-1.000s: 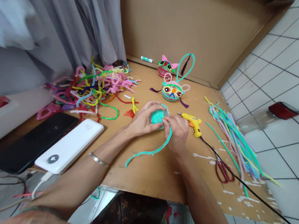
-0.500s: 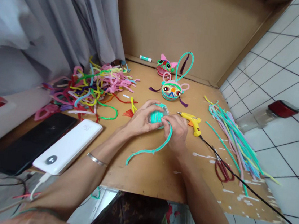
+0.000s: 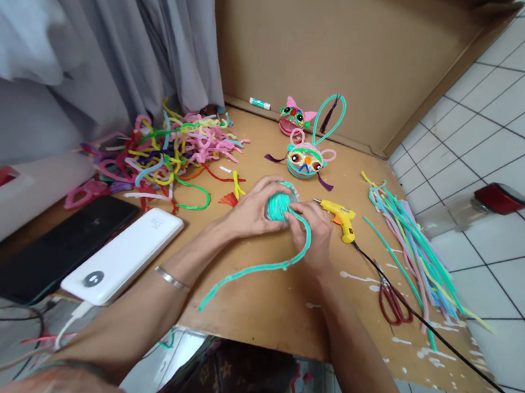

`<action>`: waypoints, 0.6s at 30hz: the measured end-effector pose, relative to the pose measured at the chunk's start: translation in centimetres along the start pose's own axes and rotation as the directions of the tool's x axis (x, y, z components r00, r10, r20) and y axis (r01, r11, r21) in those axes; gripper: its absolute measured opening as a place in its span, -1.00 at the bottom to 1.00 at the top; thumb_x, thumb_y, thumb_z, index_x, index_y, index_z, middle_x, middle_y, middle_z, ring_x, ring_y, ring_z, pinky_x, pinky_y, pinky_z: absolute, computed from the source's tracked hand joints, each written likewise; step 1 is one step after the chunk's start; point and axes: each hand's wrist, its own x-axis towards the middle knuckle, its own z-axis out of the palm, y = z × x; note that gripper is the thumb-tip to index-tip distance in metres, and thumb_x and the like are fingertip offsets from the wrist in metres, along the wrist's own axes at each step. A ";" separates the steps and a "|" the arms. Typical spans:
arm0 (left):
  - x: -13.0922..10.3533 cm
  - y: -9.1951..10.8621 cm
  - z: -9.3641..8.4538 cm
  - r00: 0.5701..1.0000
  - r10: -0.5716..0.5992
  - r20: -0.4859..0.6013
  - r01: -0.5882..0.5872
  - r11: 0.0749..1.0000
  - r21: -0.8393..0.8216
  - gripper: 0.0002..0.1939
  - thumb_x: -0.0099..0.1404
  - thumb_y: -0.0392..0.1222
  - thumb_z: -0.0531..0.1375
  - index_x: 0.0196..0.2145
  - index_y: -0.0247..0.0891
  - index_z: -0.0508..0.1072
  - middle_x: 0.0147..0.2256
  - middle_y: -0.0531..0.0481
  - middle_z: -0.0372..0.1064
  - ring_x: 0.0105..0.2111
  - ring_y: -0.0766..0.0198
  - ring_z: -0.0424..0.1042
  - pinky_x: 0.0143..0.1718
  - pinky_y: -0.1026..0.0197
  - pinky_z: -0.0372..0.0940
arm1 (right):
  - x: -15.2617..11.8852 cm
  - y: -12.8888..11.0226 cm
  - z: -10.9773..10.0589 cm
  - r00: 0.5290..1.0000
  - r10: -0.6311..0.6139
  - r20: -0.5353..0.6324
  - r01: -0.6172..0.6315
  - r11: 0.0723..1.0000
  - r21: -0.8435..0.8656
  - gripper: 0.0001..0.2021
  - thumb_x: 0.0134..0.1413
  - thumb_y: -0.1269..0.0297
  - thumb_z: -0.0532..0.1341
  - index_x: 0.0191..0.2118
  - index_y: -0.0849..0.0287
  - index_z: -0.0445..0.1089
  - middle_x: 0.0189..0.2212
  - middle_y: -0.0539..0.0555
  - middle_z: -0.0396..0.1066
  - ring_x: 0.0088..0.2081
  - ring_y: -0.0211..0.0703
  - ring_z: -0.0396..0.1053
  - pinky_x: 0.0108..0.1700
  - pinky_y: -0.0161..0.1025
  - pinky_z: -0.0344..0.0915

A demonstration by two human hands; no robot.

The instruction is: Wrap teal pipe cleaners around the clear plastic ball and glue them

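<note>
A small round form wound with turquoise pipe cleaner (image 3: 277, 205) sits in my left hand (image 3: 257, 207), whose fingers and thumb wrap around its left side. My right hand (image 3: 315, 228) pinches the turquoise pipe cleaner (image 3: 254, 267) close to the form's right edge. From that pinch the loose tail curves down and left above the table. Part of the form's rim, clear or silvery, shows at its upper right. Just right of my right hand lies a yellow hot glue gun (image 3: 339, 217). A yellow and orange tassel piece (image 3: 235, 192) rests beside my left hand.
Two finished animal-face ornaments (image 3: 304, 161) stand behind my hands, with a glue stick (image 3: 260, 104) near the back board. Tangled pipe cleaners (image 3: 186, 149) heap at left. A white power bank (image 3: 123, 258) lies front left. Red scissors (image 3: 393, 302) and straight pipe cleaners (image 3: 413, 253) lie at right.
The loose tail of turquoise pipe cleaner now reaches farther left and toward me, with a wider curve. The form has turned slightly in my left hand. The whole view has shifted a little.
</note>
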 end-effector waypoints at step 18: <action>0.3 0.6 -0.4 1.000 -0.004 0.012 0.006 0.987 -0.163 -0.43 0.03 -0.07 0.38 0.00 -0.20 0.41 0.09 -0.19 0.38 0.13 -0.02 0.38 0.18 -0.12 0.29 | 0.3 -0.6 -0.5 0.995 0.096 -0.037 -0.086 0.975 0.206 -0.87 0.21 0.26 0.20 -0.26 0.07 0.53 -0.35 0.04 0.52 -0.26 -0.12 0.47 -0.17 -0.14 0.44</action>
